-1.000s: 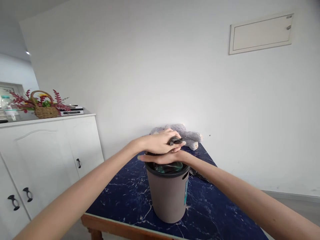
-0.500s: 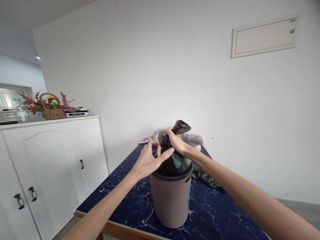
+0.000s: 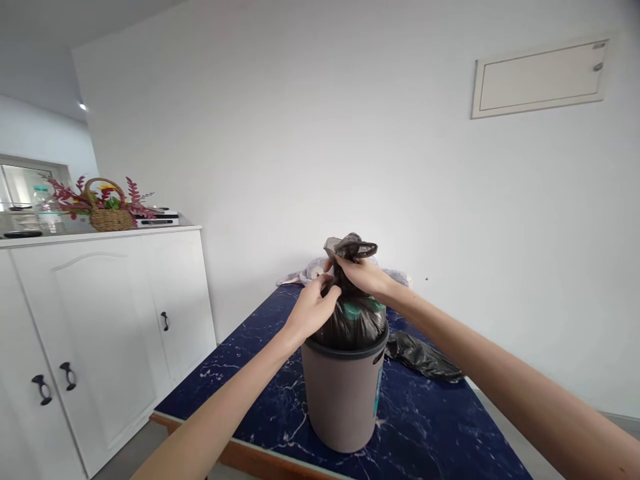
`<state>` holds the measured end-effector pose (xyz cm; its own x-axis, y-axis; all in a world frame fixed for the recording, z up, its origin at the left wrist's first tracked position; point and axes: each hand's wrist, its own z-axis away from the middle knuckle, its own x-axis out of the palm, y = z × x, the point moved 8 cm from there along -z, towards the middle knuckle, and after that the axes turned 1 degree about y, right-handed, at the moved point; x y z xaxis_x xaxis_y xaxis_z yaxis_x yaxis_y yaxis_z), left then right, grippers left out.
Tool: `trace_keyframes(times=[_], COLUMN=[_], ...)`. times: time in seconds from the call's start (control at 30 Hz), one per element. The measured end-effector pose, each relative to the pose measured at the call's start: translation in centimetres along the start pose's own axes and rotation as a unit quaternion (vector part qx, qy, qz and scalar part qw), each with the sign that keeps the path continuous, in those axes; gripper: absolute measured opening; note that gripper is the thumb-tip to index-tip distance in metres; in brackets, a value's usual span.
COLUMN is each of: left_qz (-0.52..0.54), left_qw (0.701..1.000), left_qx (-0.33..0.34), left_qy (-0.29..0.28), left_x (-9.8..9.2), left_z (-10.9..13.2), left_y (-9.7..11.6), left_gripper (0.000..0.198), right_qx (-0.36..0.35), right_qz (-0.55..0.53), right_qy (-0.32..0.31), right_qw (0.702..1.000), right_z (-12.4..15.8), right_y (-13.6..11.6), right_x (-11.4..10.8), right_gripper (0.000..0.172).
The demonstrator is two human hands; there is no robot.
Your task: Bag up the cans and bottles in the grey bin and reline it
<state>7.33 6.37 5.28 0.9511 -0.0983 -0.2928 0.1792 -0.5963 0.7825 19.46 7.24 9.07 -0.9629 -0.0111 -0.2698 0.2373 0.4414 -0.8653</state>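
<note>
A filled black garbage bag bulges from the mouth of a grey-brown trash can with a dark rim. Something green shows through the thin plastic. My right hand is closed around the bag's gathered neck, and the loose top with a loop sticks up above it. Just below and to the left, my left hand pinches the bag at the base of the neck, its thumb and fingers closed on the plastic. The can stands upright on the table.
The table has a dark blue marble-patterned top. Another black plastic bag lies flat right of the can. A grey plush toy lies behind, by the wall. On the left, a white cabinet carries a flower basket and a bottle.
The bag has risen a little out of the can and its top has changed shape. My left hand, more open before, has closed on the plastic. The view has shifted slightly.
</note>
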Motion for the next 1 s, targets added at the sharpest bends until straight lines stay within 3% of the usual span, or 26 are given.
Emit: trace_keyframes(times=[0.1,0.23,0.3,0.4,0.5,0.57,0.67,0.8,0.9,1.0], left_qz=[0.006,0.157,0.247,0.387,0.464,0.477,0.465,0.331,0.268,0.258], left_qw=[1.0,0.983,0.961,0.915,0.882,0.877,0.885,0.943,0.962,0.961], left_qx=[0.006,-0.04,-0.079,-0.094,-0.075,-0.06,-0.028,-0.008,-0.037,-0.072], left_qy=[0.009,0.085,0.096,0.07,0.028,0.014,0.005,0.021,0.029,0.07], left_x=[-0.3,-1.8,-1.9,-1.5,-1.1,-1.0,-0.9,-0.6,0.0,-0.4], left_z=[0.1,0.0,-0.2,-0.7,-0.9,-0.8,-0.4,0.3,0.4,0.4], left_y=[-0.2,-1.4,-2.0,-2.1,-1.5,-1.2,-0.3,0.1,-0.6,-1.8], left_gripper=[0.019,0.021,0.018,0.019,0.027,0.027,0.033,0.037,0.039,0.042], right_qx=[0.028,0.005,0.002,0.002,-0.024,-0.029,-0.028,-0.06,-0.095,-0.079], right_qz=[-0.061,-0.242,-0.316,-0.376,-0.409,-0.389,-0.292,-0.08,0.034,0.035], right_qy=[0.011,-0.07,-0.086,-0.074,-0.082,-0.089,-0.085,-0.094,-0.094,-0.12], right_qw=[0.998,0.968,0.945,0.924,0.909,0.916,0.952,0.991,0.991,0.989], right_z=[0.2,0.3,0.3,0.5,1.1,1.5,1.9,1.8,1.9,2.1], right_y=[0.9,1.4,1.9,2.7,2.4,2.2,2.2,2.2,2.2,2.8], right_x=[-0.3,0.3,0.1,-0.7,-0.7,-0.2,0.8,2.2,2.6,2.8], right_gripper=[0.045,0.05,0.042,0.034,0.034,0.037,0.046,0.056,0.06,0.059])
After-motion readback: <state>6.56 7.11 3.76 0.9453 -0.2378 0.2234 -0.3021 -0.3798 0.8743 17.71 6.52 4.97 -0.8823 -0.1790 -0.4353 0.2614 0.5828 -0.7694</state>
